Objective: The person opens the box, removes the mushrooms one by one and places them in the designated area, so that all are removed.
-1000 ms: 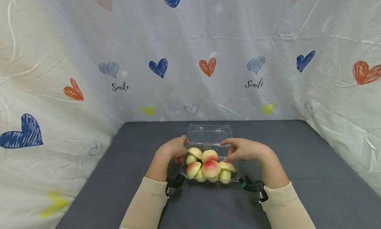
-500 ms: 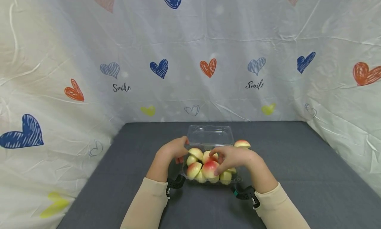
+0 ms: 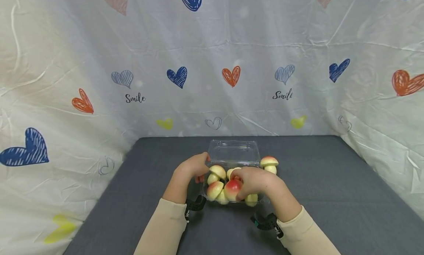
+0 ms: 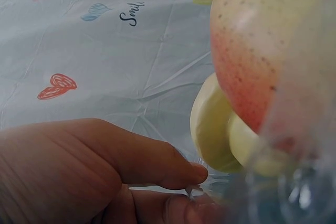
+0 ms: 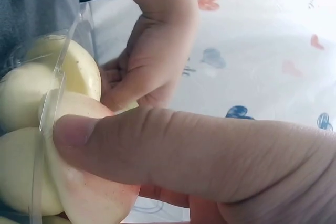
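Observation:
A clear plastic clamshell box (image 3: 264, 200) stands on the table with several toy mushrooms in it, red-and-cream caps on pale stems. My left hand (image 3: 193, 167) holds the box at its left side; in the left wrist view its thumb and fingers pinch the clear rim. My right hand (image 3: 256, 181) reaches into the box and grips the front-middle mushroom (image 3: 232, 189). In the right wrist view the thumb (image 5: 126, 140) lies across that cap, with fingers behind it. Beside it, a left mushroom (image 3: 215, 190) and a back-left mushroom (image 3: 217, 171) lie in the box.
The box's lid (image 3: 233, 150) is folded back, away from me. Another mushroom (image 3: 269, 162) stands outside the box, at its back right. A dark grey cloth (image 3: 159, 152) covers the table, and a heart-printed curtain (image 3: 198, 100) hangs behind it.
My right hand has moved left from the right-hand mushroom to the front-middle one and taken hold of it. The mushroom outside the box has come into view. My left hand stays put.

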A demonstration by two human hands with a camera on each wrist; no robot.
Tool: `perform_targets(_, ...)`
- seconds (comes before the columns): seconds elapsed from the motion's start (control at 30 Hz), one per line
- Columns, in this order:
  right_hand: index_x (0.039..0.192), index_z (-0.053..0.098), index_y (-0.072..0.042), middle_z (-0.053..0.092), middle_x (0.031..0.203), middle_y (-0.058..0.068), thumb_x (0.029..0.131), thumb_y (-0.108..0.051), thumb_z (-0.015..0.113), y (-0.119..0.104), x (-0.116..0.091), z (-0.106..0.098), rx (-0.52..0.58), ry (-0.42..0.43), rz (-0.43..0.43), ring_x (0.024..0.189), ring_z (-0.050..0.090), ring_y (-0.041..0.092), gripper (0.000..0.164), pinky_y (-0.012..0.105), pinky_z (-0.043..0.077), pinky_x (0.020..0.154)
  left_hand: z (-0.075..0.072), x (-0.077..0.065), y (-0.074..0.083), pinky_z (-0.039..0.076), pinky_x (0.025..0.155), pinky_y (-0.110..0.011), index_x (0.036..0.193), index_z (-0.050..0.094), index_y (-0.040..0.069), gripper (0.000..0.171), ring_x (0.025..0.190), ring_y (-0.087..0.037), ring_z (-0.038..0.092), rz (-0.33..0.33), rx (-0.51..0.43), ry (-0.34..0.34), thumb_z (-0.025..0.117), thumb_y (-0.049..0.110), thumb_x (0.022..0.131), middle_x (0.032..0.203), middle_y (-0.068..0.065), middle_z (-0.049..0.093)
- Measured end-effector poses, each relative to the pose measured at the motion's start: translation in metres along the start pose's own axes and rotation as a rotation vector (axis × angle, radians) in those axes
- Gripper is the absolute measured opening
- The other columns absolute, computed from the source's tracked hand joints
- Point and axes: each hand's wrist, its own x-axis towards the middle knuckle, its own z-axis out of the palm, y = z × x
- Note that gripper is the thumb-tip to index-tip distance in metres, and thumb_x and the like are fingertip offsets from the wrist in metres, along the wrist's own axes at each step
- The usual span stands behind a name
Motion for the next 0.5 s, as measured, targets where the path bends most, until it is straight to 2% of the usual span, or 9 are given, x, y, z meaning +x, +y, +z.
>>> perform_targets(0.37,0.12,0.066,-0.017,0.062,0.087,-0.002,0.068,-0.017,0.088,0.0041,0.0008,-0.0015,0.03,-0.013,-0.029,0.075,0.057,0.018,0.056,0.039,0.047,0.068,0.0002,0.0007,-0.0007,0.057,0.063,-0.046,0.141,0.047,0.005,0.041,0.056,-0.03,0.065,-0.006,-0.002,-0.005,0.053,0.004,0.101,0.069,-0.016,0.067)
perform_targets(0.5,0.124,0.066,-0.017,0.062,0.09,-0.003,0.07,-0.017,0.084,0.0068,0.0008,-0.0038,0.026,0.015,-0.062,0.078,0.057,0.017,0.057,0.04,0.048,0.071,-0.0003,-0.0004,0.0006,0.057,0.065,-0.047,0.141,0.047,0.006,0.041,0.056,-0.03,0.065,-0.009,0.0,-0.003,0.053,0.004,0.1,0.069,-0.016,0.067)
